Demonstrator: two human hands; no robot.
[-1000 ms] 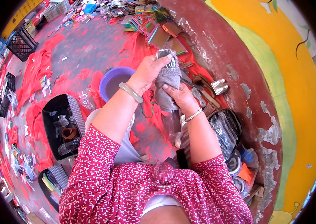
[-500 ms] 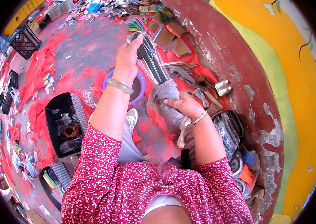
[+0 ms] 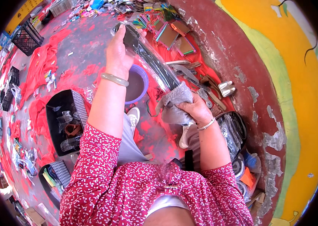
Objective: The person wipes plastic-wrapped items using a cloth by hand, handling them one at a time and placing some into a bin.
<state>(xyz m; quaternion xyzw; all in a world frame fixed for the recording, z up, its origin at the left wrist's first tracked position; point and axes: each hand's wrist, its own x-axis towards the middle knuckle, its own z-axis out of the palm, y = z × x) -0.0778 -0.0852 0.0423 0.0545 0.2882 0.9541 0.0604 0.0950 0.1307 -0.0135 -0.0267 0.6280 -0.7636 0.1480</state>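
A long black item in clear plastic wrapping stretches slantwise between my hands; its exact kind is unclear. At its far upper end, my left hand is closed round the wrapping, thumb on top. A grey cloth is wrapped about the lower end, gripped by my right hand, which presses it against the package. The tip beneath the cloth is hidden. Just below the package, to its left, a purple basin of murky water stands on the floor.
To the left is a black box with a checked side, holding plastic-wrapped things and a brown coil. Knives and other tools lie on red cloth at right, near a white double-cupped object. A black case sits by the red wall.
My left hand has shifted up and to the left with the package's far end. My right hand and the cloth have slid to the right, so more of the package shows.
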